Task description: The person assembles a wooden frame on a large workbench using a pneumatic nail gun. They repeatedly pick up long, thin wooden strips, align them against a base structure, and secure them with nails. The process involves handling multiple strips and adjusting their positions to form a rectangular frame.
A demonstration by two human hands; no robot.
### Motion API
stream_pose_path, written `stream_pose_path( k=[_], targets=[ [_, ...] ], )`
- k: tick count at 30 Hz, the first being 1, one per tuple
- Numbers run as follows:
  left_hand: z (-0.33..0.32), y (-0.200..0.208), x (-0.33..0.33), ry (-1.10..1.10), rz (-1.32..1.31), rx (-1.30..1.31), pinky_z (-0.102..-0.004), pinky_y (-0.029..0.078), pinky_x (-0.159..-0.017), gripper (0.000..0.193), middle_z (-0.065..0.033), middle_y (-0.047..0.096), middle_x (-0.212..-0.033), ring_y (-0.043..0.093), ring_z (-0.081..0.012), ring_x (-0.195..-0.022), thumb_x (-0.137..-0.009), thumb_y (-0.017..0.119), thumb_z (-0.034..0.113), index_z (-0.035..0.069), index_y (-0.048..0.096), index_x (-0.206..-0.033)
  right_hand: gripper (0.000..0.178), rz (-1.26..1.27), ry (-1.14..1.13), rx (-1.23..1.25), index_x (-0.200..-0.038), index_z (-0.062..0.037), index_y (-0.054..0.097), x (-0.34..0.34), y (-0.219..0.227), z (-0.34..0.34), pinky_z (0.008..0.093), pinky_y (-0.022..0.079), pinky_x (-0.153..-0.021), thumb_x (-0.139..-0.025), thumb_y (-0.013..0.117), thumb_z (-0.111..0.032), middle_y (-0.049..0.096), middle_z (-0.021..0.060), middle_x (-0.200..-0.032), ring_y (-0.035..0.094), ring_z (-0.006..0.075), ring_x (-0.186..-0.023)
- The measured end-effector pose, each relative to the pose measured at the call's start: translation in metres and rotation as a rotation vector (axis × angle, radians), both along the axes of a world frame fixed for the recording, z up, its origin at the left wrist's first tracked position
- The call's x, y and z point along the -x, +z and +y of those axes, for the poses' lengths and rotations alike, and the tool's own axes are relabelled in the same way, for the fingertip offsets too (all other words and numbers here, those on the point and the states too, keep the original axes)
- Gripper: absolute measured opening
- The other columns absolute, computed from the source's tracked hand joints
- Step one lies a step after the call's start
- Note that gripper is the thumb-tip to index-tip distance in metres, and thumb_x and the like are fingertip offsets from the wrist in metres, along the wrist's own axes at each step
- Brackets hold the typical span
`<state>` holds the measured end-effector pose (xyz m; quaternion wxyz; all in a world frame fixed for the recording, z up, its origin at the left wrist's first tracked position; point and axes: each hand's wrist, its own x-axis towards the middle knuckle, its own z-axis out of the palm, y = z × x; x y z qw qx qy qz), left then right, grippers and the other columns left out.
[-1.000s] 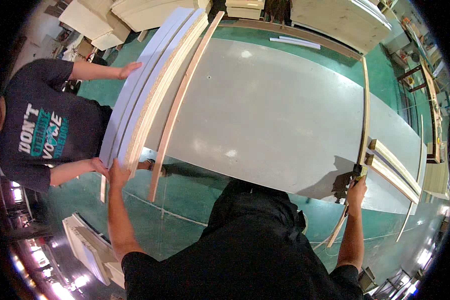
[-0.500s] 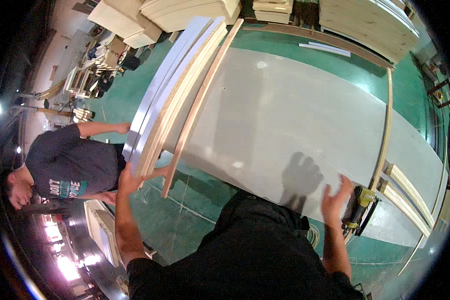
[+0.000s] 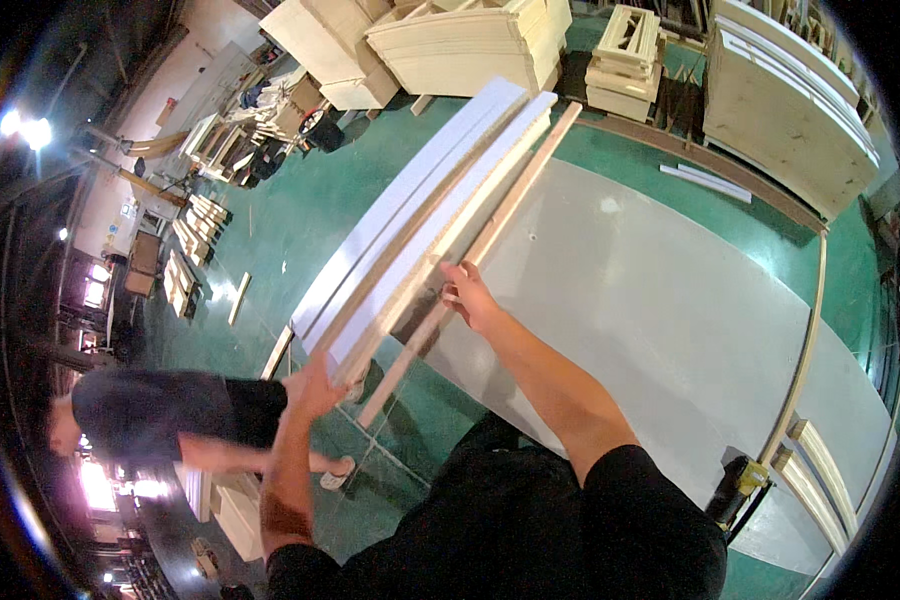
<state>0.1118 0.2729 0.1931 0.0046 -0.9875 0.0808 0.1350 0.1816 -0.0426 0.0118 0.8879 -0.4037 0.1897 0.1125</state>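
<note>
Long boards (image 3: 410,225) with pale bluish-white faces and wooden edges lie at a slant across the left part of a large grey panel. My left hand (image 3: 315,388) is closed around their near end; its fingers are partly hidden. Beside the stack runs a narrow wooden strip (image 3: 515,205), roughly parallel to it. My right hand (image 3: 470,297) reaches across to the strip and the stack's right side, its fingers half bent and apart. Whether it touches the wood is unclear.
The grey panel (image 3: 670,290) spans the middle. A nail gun (image 3: 738,485) rests at its lower right, near short wooden pieces (image 3: 815,490). At left a co-worker in dark clothes (image 3: 170,415) bends over, blurred. Stacked wooden panels (image 3: 470,50) stand at the back.
My right hand has swung left from beside the nail gun to the boards. My left hand stays at their near end. The view has shifted, and the co-worker has turned and bent lower.
</note>
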Motion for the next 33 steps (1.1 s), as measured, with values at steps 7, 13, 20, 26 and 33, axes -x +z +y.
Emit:
stream_pose_path(
  k=[7,13,20,26,33],
  targets=[
    [0.018,-0.079,-0.008,-0.037,0.058,0.041,-0.0525,0.052,-0.086,0.059,-0.0234,0.065,-0.106,0.064,-0.0439,-0.103,-0.078,0.082,0.036,0.001,0.052,-0.114,0.042,0.055,-0.293,-0.388,-0.120,-0.0099,0.061,-0.064,0.025,0.020,0.0419,0.057,-0.091,-0.093,0.071,-0.040,0.070,0.0086,-0.113,0.068,0.0255,-0.106],
    [0.055,-0.105,0.000,-0.042,0.160,0.038,-0.0525,0.052,-0.085,0.053,-0.0196,0.064,-0.110,0.063,-0.0418,-0.106,-0.079,0.081,0.032,0.003,0.053,-0.113,0.040,0.090,-0.513,-0.174,-0.122,-0.0077,0.053,-0.022,0.024,0.047,0.0412,0.060,-0.074,-0.090,0.071,-0.022,0.067,0.0095,-0.103,0.069,0.0249,-0.092],
    [0.040,-0.081,0.005,-0.346,0.227,0.146,-0.0525,0.053,-0.085,0.050,-0.0170,0.065,-0.110,0.064,-0.0404,-0.105,-0.080,0.080,0.033,0.007,0.054,-0.114,0.032,0.115,-0.611,-0.080,-0.117,-0.0097,0.051,0.095,0.023,0.000,0.0474,0.059,-0.085,-0.095,0.065,-0.028,0.067,0.0108,-0.104,0.070,0.0296,-0.098],
    [-0.035,-0.075,0.024,-0.463,0.452,0.133,-0.0520,0.053,-0.085,0.052,-0.0194,0.067,-0.111,0.066,-0.0409,-0.104,-0.081,0.079,0.038,0.008,0.054,-0.115,0.043,0.211,-0.826,-0.039,-0.120,-0.0105,0.045,0.192,0.026,-0.055,0.0429,0.059,-0.075,-0.095,0.071,-0.034,0.059,0.0086,-0.105,0.064,0.0238,-0.093],
    [-0.067,-0.158,0.058,-0.444,0.697,0.333,-0.0489,0.053,-0.087,0.075,-0.0246,0.069,-0.104,0.068,-0.0418,-0.101,-0.063,0.091,0.047,0.002,0.057,-0.112,0.059,0.378,-0.828,0.407,-0.132,-0.0047,0.037,0.276,-0.002,-0.105,0.0428,0.057,-0.079,-0.097,0.071,-0.038,0.058,0.0187,-0.120,0.060,0.0283,-0.105]
  ],
)
